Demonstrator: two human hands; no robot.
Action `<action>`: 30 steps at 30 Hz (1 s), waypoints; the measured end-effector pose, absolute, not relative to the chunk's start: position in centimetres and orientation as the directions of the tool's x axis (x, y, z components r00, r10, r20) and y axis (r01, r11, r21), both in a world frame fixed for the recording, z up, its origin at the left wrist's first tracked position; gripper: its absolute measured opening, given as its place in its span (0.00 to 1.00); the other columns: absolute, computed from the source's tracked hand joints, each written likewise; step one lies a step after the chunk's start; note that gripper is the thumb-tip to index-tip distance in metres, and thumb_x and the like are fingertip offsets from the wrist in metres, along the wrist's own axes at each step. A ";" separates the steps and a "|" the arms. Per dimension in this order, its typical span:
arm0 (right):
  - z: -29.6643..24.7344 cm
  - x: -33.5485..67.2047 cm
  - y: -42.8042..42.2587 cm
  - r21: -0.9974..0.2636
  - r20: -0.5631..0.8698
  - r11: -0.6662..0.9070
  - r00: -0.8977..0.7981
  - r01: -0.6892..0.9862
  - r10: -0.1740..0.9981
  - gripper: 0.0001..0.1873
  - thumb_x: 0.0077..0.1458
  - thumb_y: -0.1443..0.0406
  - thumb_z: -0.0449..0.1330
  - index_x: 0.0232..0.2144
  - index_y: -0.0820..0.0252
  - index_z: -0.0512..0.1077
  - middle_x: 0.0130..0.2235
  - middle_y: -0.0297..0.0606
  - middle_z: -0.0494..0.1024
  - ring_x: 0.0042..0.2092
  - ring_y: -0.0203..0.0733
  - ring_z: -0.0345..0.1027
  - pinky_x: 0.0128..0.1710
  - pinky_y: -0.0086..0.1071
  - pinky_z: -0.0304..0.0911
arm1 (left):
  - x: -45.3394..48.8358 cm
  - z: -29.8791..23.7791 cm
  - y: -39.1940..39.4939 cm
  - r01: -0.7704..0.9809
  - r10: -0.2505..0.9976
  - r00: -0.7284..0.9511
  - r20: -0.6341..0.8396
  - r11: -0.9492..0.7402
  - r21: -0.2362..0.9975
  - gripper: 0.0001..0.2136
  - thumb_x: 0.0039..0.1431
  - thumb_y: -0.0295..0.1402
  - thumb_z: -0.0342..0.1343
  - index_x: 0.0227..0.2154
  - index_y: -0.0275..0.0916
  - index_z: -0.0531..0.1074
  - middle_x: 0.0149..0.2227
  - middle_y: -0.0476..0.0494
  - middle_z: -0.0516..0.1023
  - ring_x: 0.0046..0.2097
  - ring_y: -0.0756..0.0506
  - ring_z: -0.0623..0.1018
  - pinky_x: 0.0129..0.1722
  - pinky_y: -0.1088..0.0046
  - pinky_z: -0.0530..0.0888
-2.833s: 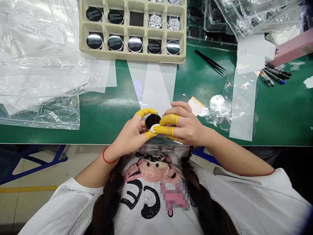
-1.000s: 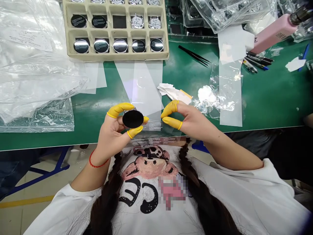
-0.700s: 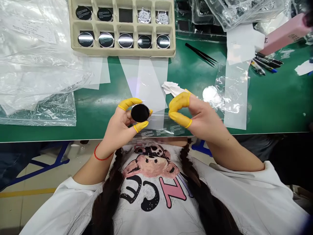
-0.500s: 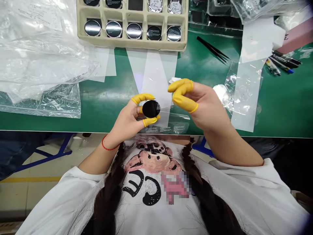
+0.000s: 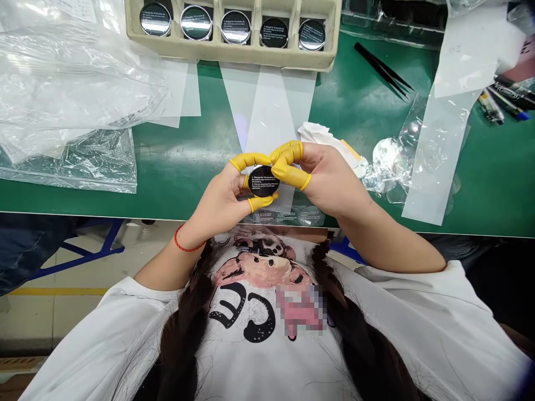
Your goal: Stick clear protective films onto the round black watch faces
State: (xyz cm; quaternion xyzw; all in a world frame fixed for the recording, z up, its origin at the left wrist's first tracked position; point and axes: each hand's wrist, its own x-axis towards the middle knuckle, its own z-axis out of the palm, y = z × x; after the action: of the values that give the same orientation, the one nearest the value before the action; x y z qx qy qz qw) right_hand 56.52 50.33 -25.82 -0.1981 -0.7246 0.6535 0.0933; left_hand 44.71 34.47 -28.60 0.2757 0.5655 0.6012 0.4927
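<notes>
One round watch [image 5: 263,181] held between left hand [image 5: 217,197] and right hand [image 5: 326,175].

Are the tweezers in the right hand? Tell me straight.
No, the black tweezers lie on the green mat, away from the right hand, whose yellow-cotted fingers hold no tool.

The head-worn camera looks forward and down, close over the green workbench [image 5: 472,206].

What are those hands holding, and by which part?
A round black watch, gripped by its rim in the left hand; the right hand touches its upper edge.
</notes>
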 end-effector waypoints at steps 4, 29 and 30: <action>-25.9 56.6 50.1 -0.979 -0.105 0.113 -0.897 0.169 0.430 0.24 0.53 0.44 0.68 0.28 0.58 0.73 0.40 0.38 0.80 0.44 0.41 0.74 0.50 0.39 0.71 | 44.8 -28.6 34.5 -0.277 0.896 -0.371 -0.246 0.146 0.950 0.28 0.50 0.32 0.73 0.52 0.44 0.70 0.36 0.51 0.83 0.39 0.45 0.85 0.45 0.68 0.81; -26.1 56.7 50.0 -0.974 -0.006 0.201 -0.904 0.101 0.428 0.21 0.57 0.46 0.66 0.30 0.58 0.73 0.38 0.37 0.79 0.43 0.40 0.74 0.50 0.39 0.70 | 44.8 -28.6 34.6 -0.248 0.909 -0.364 -0.204 0.116 0.962 0.26 0.52 0.31 0.72 0.52 0.43 0.68 0.34 0.52 0.83 0.39 0.47 0.85 0.43 0.71 0.81; -26.1 56.7 50.1 -0.977 -0.006 0.190 -0.904 0.097 0.428 0.21 0.57 0.47 0.66 0.30 0.58 0.73 0.38 0.37 0.79 0.43 0.40 0.74 0.50 0.39 0.70 | 44.7 -28.7 34.6 -0.242 0.911 -0.365 -0.193 0.107 0.964 0.26 0.52 0.31 0.72 0.52 0.43 0.68 0.34 0.52 0.83 0.38 0.47 0.85 0.43 0.72 0.81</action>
State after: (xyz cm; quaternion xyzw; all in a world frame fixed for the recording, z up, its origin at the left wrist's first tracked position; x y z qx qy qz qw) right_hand 56.72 50.06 -26.07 -0.1726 -0.7593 0.6127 0.1351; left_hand 44.75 34.59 -28.66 0.2942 0.5681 0.5999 0.4804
